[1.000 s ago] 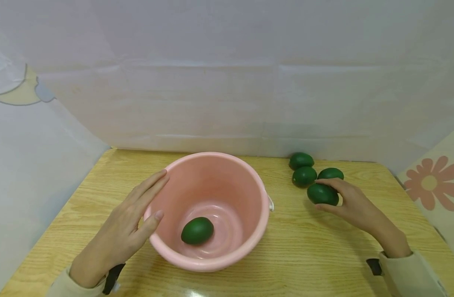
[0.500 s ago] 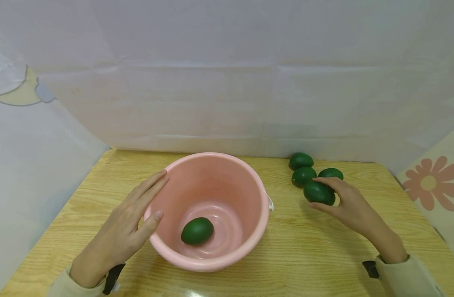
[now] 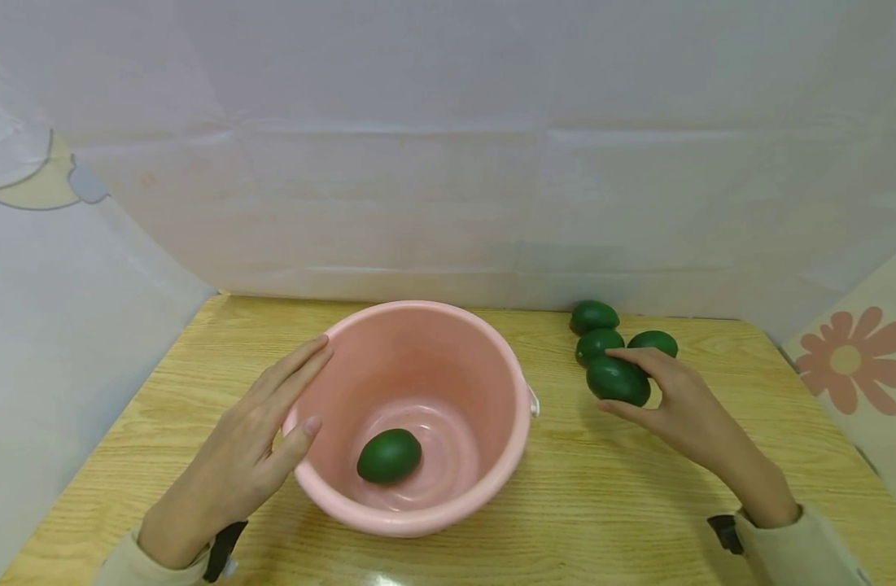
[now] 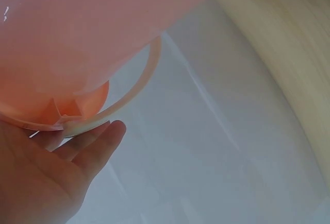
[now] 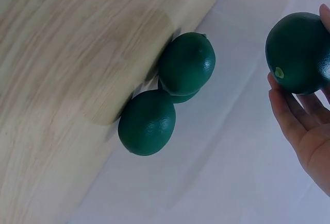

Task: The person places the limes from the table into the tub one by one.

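Nearby, left hand (image 3: 231, 456): fingers straight, thumb spread apart from them, resting against the pink bucket (image 3: 407, 521).
Bucket: standing on the table (image 3: 587, 505), its white handle (image 3: 535, 403) showing at the right side.
Fruit inside (image 3: 389, 456): green, lying on the bucket's floor.
Right hand (image 3: 685, 407): pinching a held fruit (image 3: 614, 382) between thumb and fingers — right of the bucket.
Loose fruits (image 3: 594, 317): three, green, close together at the table's far edge — pale sheet (image 3: 418, 203) behind.

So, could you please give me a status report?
Left hand touching pink bucket. Right hand holding green fruit. Another fruit inside bucket. Nothing visible between held fruit and bucket.
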Tool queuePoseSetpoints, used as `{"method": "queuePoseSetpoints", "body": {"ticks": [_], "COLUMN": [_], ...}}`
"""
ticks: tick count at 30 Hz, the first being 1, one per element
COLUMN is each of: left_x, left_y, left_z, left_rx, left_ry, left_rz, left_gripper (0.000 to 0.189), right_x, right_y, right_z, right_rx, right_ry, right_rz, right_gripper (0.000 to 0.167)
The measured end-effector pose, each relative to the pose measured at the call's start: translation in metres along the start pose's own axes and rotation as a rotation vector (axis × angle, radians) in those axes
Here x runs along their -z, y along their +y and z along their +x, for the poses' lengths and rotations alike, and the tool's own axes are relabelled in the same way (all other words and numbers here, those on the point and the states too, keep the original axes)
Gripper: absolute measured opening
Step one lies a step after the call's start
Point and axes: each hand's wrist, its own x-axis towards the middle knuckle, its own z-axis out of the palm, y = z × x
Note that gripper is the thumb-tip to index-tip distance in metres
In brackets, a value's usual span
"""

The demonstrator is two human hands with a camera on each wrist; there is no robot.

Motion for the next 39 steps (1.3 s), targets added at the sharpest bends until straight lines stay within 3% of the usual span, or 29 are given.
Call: {"method": "queuePoseSetpoints", "body": {"ticks": [14, 39], "left_x": [-0.001, 0.000], "left_y": [-0.001, -0.001], "left_z": [0.002, 0.002], "left_rx": [-0.071, -0.049], "left_ry": [0.036, 0.014], "left_rz": [0.007, -0.002], "left_gripper": [0.061, 0.063], "right_x": [0.001, 0.011], "right_y": [-0.015, -0.043], "right_z": [0.002, 0.021], "right_rx": [0.016, 0.036], "right_ry": [0.036, 0.044], "right_rz": [0.015, 0.075], "right_gripper": [0.072, 0.072]}}
